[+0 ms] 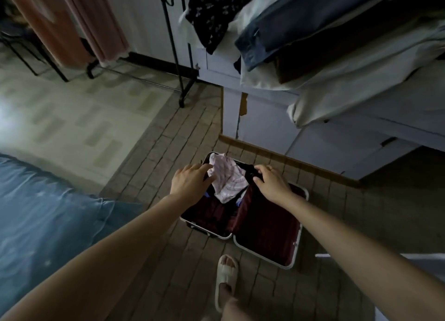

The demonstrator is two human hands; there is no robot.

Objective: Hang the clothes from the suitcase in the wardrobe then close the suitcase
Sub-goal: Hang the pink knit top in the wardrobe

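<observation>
Dim room, tiled floor (149, 157) of small brick-shaped tiles in the middle and pale larger ones at left. One blue bedspread (45, 214) along the left edge. One pale wardrobe (325, 137) with panelled doors at upper right, just behind the suitcase. One rail's worth of hanging clothes (325, 44) overhead at top right: white, denim-blue, brown and a dark floral piece, overlapping, exact count not clear. One black clothes rack (177, 63) beside them, standing on the floor. One pink curtain (72, 24) at upper left.

One suitcase (269, 234) lying open flat on the floor tiles in front of the wardrobe, two halves side by side, dark red lining, pale rim, black handle on the near left edge. Right half mostly bare lining; left half holding clothing at its far end.

One pink-and-white striped garment (227, 180), crumpled, raised over the far end of the suitcase between both hands. One dark garment (249, 174) just beside it on the right, partly hidden.

Two bare arms reaching down. Left hand (190, 182) on the striped garment's left edge, fingers curled into the cloth. Right hand (273, 182) gripping the dark garment, fingers bent round it.

One foot in a pale slide sandal (225, 279) on the tiles, near the suitcase's front edge.
</observation>
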